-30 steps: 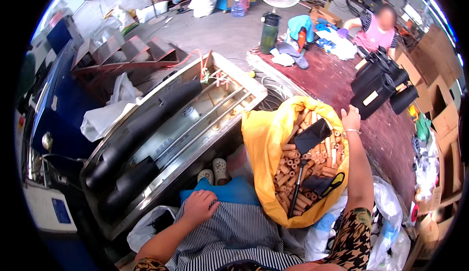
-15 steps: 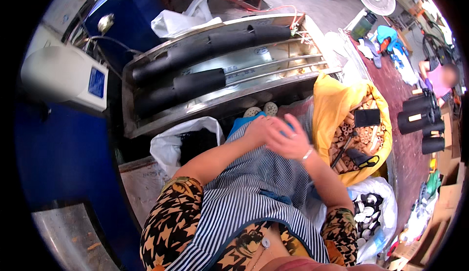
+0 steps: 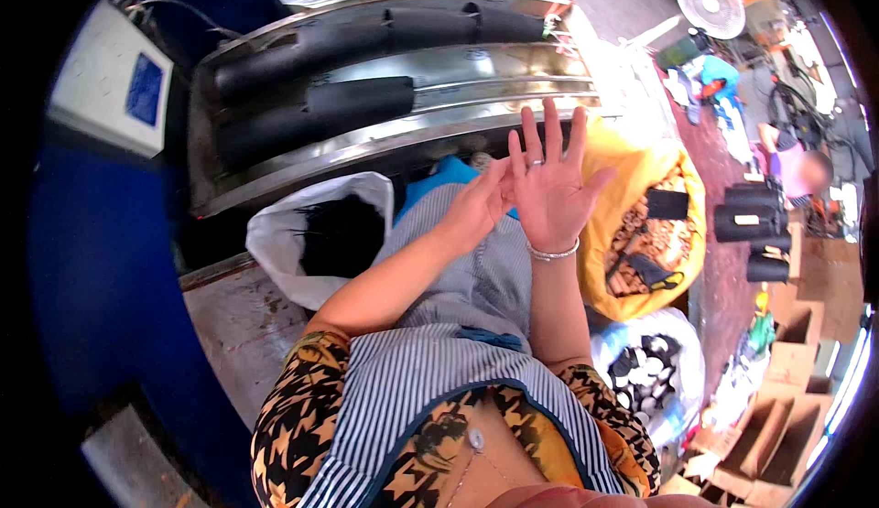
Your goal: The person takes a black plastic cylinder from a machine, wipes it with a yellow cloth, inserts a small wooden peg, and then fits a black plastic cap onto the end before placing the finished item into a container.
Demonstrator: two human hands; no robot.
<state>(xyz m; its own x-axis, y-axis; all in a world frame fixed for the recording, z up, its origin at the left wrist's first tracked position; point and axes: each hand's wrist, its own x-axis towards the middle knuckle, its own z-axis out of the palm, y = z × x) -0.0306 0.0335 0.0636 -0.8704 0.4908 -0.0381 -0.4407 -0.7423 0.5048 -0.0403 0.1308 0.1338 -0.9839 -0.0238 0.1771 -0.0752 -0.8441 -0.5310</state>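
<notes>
My right hand (image 3: 552, 181) is raised in front of me with the fingers spread, a ring on one finger and a silver bangle at the wrist; it holds nothing. My left hand (image 3: 478, 204) lies against its palm side, fingers touching it, also with nothing in it. Both are above my striped apron (image 3: 476, 288). Beyond them stands a shiny metal machine (image 3: 430, 114) with long black rollers (image 3: 316, 110). To the right of my hands is a yellow sack (image 3: 682, 188) of short tan tubes with black pieces on top.
A white bag (image 3: 293, 233) of black strands sits at my left knee. Another white bag (image 3: 659, 362) of dark pieces lies at the lower right. Black rolls (image 3: 755, 224), cardboard boxes (image 3: 797, 389), a fan (image 3: 710, 0) and a seated person (image 3: 801, 169) are to the right. A white control box (image 3: 110, 78) sits at the left.
My head has turned left and down. My right hand left the yellow sack and met the left hand over my lap; now the right hand opens with fingers spread.
</notes>
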